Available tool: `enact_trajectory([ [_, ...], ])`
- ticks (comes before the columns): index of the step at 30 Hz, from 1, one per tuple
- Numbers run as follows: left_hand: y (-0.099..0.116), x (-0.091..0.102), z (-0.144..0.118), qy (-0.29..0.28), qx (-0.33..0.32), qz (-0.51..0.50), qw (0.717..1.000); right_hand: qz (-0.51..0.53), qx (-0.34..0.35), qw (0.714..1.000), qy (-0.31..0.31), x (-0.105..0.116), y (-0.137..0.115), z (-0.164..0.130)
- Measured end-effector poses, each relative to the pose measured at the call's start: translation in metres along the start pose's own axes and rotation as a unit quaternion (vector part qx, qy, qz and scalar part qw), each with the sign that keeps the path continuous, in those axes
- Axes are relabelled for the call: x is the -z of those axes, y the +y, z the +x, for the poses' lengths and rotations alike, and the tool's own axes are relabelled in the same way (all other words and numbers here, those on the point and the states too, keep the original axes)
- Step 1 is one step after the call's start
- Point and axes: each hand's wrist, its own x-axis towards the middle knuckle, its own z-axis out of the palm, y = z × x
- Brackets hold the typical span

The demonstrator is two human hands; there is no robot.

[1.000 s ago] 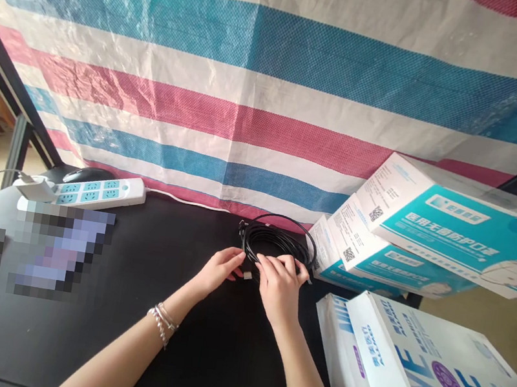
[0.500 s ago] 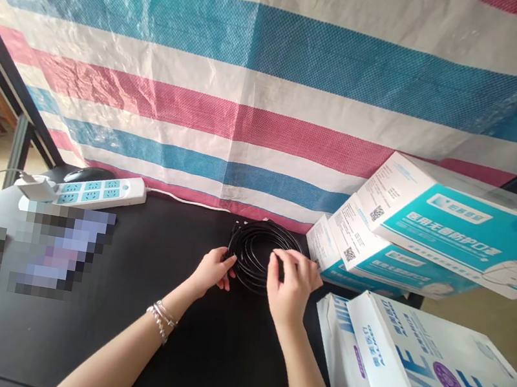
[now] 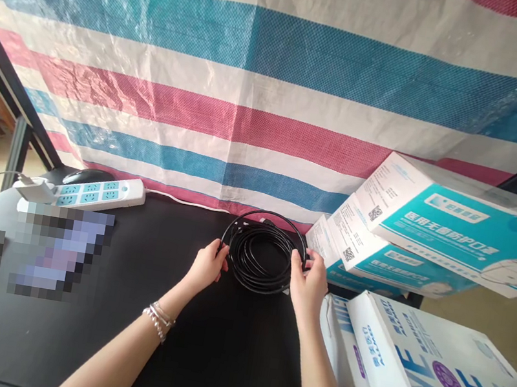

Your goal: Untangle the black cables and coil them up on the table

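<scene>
A coiled black cable (image 3: pixel 258 281) lies on the black tabletop in front of me, with one loop lifted and spread wider than the rest. My left hand (image 3: pixel 208 264) pinches that loop at the coil's left side. On the right side, my right hand (image 3: pixel 308 278) grips the same loop between thumb and fingers. A dark connector shows at the back of the coil, near the raised loop. Bracelets (image 3: pixel 157 319) circle my left wrist.
Stacked teal-and-white mask boxes (image 3: pixel 458 232) stand at right, with white-and-blue cartons (image 3: pixel 427 370) nearer me. A white power strip (image 3: pixel 96 193) with a plug lies at back left, a dark mouse (image 3: pixel 89 176) behind it. Blurred items sit at left. A striped plastic sheet (image 3: pixel 236 118) hangs behind the table.
My right hand has closed on the cable and moved slightly right. A loop has come up from the coil, spread between both hands. My left hand has shifted a little left.
</scene>
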Motion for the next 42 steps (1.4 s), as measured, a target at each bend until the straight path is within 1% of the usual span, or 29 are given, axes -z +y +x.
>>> enact_trajectory([
  [3,-0.004,-0.005,0.0,-0.024,0.032,-0.002,0.999,0.025,0.002,0.999,-0.045,0.001,-0.001,0.0],
  [4,-0.006,-0.006,-0.001,-0.031,0.039,-0.005,0.999,0.027,0.011,0.999,-0.046,0.001,-0.002,0.0],
  [6,-0.008,-0.009,-0.001,-0.038,0.045,-0.02,0.998,0.02,0.033,0.999,-0.029,0.002,-0.005,-0.002],
  [9,-0.011,-0.011,-0.001,-0.026,0.038,-0.029,0.999,-0.008,0.044,0.999,-0.008,0.002,-0.009,-0.004],
  [13,-0.014,-0.011,0.0,-0.01,0.03,-0.023,0.999,-0.01,0.038,0.999,-0.031,0.001,-0.006,-0.004],
  [16,-0.011,-0.011,0.001,-0.027,0.055,-0.083,0.995,0.025,0.047,0.998,-0.045,0.001,-0.003,-0.003],
  [19,-0.007,-0.009,0.0,-0.055,0.084,-0.159,0.982,0.065,0.05,0.995,-0.055,0.001,-0.003,-0.003],
  [23,-0.001,-0.007,-0.001,-0.069,0.095,-0.208,0.971,0.116,0.06,0.99,-0.057,0.0,-0.005,-0.004],
  [28,0.001,-0.006,-0.002,-0.087,0.139,-0.266,0.95,0.157,0.093,0.981,-0.059,-0.001,-0.009,-0.007],
  [31,0.0,-0.006,-0.002,-0.089,0.141,-0.272,0.948,0.17,0.11,0.977,-0.066,-0.001,-0.011,-0.009],
  [37,-0.003,-0.008,-0.002,-0.078,0.115,-0.255,0.957,0.178,0.139,0.972,-0.062,0.002,-0.017,-0.012],
  [42,-0.002,-0.007,-0.001,-0.059,0.101,-0.202,0.972,0.16,0.14,0.976,-0.049,0.003,-0.017,-0.012],
])
